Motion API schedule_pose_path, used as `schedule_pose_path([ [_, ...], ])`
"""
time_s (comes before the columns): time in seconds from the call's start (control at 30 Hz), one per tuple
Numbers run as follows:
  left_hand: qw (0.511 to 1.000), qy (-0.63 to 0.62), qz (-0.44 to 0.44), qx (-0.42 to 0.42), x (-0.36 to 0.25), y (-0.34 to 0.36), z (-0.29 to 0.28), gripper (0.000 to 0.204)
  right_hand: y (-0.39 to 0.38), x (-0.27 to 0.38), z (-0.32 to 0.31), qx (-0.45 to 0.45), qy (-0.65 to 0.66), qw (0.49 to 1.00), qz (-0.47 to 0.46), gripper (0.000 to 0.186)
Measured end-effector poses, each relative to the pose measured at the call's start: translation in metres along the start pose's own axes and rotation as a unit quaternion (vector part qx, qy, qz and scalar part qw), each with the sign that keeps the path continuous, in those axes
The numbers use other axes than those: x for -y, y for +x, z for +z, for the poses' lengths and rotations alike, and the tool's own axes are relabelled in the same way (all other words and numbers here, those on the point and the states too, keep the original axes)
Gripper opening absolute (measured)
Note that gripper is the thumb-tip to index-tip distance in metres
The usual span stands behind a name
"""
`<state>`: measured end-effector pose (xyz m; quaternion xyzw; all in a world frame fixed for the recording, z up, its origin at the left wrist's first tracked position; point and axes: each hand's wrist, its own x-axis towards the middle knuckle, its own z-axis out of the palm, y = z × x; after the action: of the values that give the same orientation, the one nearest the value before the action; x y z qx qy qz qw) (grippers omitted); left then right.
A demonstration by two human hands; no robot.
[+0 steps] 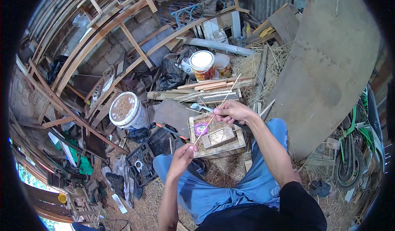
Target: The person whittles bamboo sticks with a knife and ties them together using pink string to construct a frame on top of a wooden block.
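A thin pale wooden stick (224,100) slants between my two hands, its free end pointing up and away to the right. My left hand (181,158) pinches its near end. Farther along, my right hand (233,112) is closed around the stick. A dark object (243,127) shows just below the right hand; I cannot tell whether that hand holds it. Beneath the stick, between my knees, stands a low wooden box (224,151). On it are a round purple item (201,128) and a small wooden frame (218,137).
Beyond the box lie bundled wood strips (214,85) and a lidded bucket (202,62). A white bucket (140,116) and an opened black tool case (142,163) are at left. A large board (325,75) leans at right, near a wheel (349,169). Straw covers the floor.
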<state>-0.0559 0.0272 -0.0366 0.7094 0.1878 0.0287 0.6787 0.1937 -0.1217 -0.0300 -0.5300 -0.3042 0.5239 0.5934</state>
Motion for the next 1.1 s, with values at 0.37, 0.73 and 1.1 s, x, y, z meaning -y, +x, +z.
schedule_pose_path([
  [0.37, 0.998, -0.046, -0.036, 0.029, -0.003, -0.016, -0.011, 0.020, -0.006, 0.005, -0.006, -0.033, -0.044, 0.998, 0.004, 0.026],
  [0.73, 0.932, 0.327, 0.120, -0.098, -0.012, -0.028, -0.004, 0.012, -0.005, 0.005, -0.024, -0.336, -0.074, 0.938, -0.046, 0.021],
  [1.1, 0.986, 0.107, 0.088, -0.098, 0.007, 0.001, -0.012, 0.016, 0.002, -0.007, 0.037, -0.043, -0.021, 0.993, -0.110, 0.048],
])
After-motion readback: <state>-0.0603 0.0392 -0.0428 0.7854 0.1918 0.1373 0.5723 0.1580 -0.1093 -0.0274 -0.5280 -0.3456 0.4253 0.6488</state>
